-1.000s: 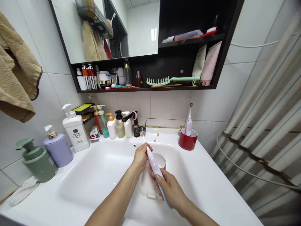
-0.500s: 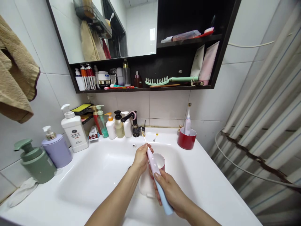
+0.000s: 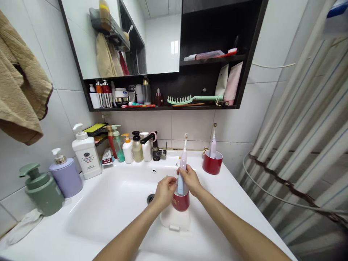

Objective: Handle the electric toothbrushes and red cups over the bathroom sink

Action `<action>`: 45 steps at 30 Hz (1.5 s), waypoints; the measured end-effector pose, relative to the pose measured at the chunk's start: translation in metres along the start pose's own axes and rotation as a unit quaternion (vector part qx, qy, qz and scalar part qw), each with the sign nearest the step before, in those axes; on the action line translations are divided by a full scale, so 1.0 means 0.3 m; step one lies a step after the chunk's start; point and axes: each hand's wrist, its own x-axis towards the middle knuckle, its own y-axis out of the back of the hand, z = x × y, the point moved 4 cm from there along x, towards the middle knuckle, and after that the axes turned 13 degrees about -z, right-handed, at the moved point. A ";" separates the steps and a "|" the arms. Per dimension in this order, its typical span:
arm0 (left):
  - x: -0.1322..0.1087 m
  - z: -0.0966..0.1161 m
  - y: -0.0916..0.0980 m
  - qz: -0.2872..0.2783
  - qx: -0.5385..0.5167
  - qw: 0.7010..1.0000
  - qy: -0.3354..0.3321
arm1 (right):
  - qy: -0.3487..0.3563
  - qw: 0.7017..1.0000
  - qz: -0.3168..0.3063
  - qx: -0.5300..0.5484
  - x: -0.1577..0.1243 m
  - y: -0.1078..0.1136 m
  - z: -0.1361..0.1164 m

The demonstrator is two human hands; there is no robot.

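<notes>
1. In the head view, the pink-and-blue toothbrush (image 3: 183, 160) had been turned from slanted to nearly upright, and its neck had been released by the left hand (image 3: 165, 191); work there seemed finished
2. It was held near its middle by the right hand (image 3: 191, 179), its base below the grip, at the mouth of the nearer red cup (image 3: 181, 203); the left fingertips were narrowed beside, but whether anything was pinched could not be told

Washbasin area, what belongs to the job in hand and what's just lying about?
Seemingly in use:
electric toothbrush, in the right hand
red cup by its base, left hand beside it

Just lying about, it seems:
second toothbrush, in another red cup
green hairbrush
purple pump bottle
</notes>
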 end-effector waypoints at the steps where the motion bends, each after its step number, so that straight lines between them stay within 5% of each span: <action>1: -0.013 0.000 -0.008 -0.015 0.056 0.998 -0.013 | -0.007 1.000 0.000 -0.020 0.004 0.001 0.018; 10: -0.029 -0.025 -0.093 -0.159 0.327 0.931 -0.026 | -0.060 0.982 -0.035 -0.178 -0.025 -0.017 0.109; 15: 0.050 0.036 -0.098 -0.137 0.343 0.928 -0.042 | -0.082 0.968 -0.032 -0.236 0.030 0.051 0.079; 22: 0.310 0.162 -0.103 -0.082 0.390 0.914 -0.081 | -0.082 0.950 0.035 -0.298 0.217 0.234 -0.045; 27: 0.435 0.152 -0.132 -0.072 0.391 0.915 -0.066 | -0.094 0.939 0.070 -0.324 0.314 0.300 -0.046; 33: 0.484 0.142 -0.155 -0.078 0.392 0.914 -0.070 | -0.095 0.934 0.091 -0.332 0.362 0.327 -0.012; 40: 0.440 0.145 -0.122 -0.018 0.310 0.946 -0.096 | -0.048 0.929 0.165 -0.328 0.314 0.314 -0.098; 45: 0.363 0.178 -0.010 0.092 0.028 0.995 -0.034 | 0.034 0.938 0.191 -0.288 0.200 0.266 -0.208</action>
